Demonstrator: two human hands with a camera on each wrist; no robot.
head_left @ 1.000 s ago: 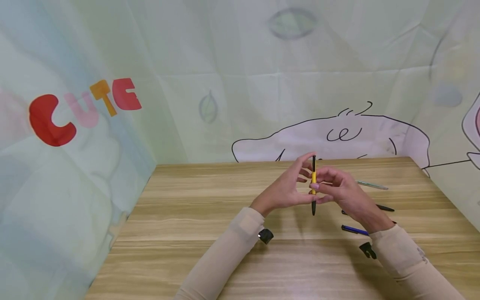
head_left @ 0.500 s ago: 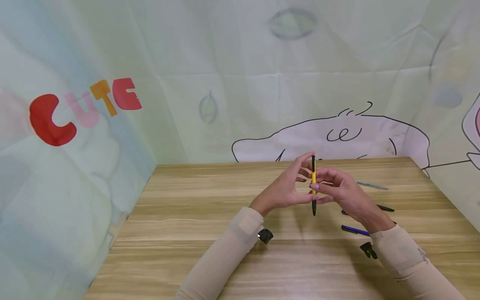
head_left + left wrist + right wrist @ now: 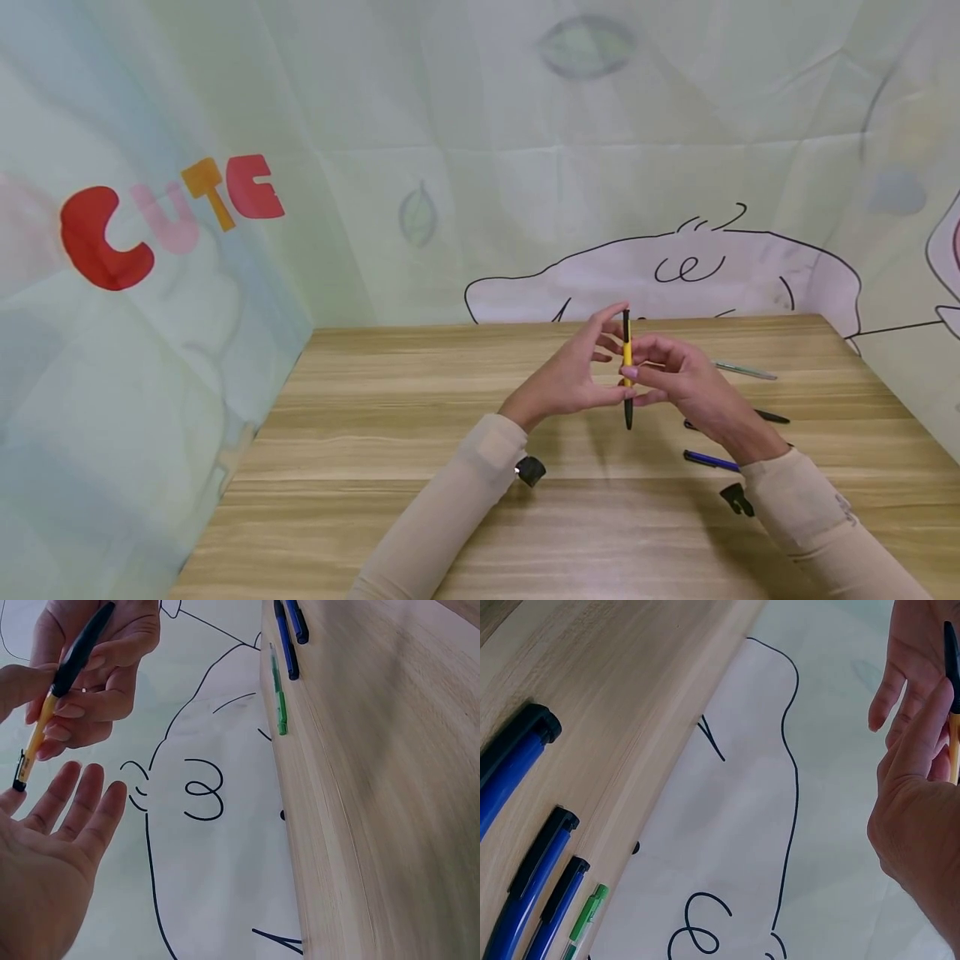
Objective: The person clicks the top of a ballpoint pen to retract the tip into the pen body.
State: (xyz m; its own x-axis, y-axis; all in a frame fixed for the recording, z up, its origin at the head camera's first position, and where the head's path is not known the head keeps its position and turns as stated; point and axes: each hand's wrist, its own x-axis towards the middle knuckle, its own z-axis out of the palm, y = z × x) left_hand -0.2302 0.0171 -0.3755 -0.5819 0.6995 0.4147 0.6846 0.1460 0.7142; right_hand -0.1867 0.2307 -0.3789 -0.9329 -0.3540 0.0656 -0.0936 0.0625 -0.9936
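Note:
A ballpoint pen (image 3: 627,354) with a yellow barrel and black ends stands upright above the table, between both hands. My left hand (image 3: 558,379) holds it with the index fingertip at its top end and the thumb lower down; the other fingers are spread behind. From the right side, my right hand (image 3: 693,392) pinches the pen around its middle. In the left wrist view, the pen's dark grip end (image 3: 81,649) rests among the right fingers, and the left index finger meets its clicker end.
On the wooden table (image 3: 420,467), right of the hands, lie a clear green pen (image 3: 746,371), a dark-looking pen (image 3: 772,417) partly behind the right hand, and a blue pen (image 3: 705,459) partly under the right wrist. A printed cloth (image 3: 420,125) hangs behind the table.

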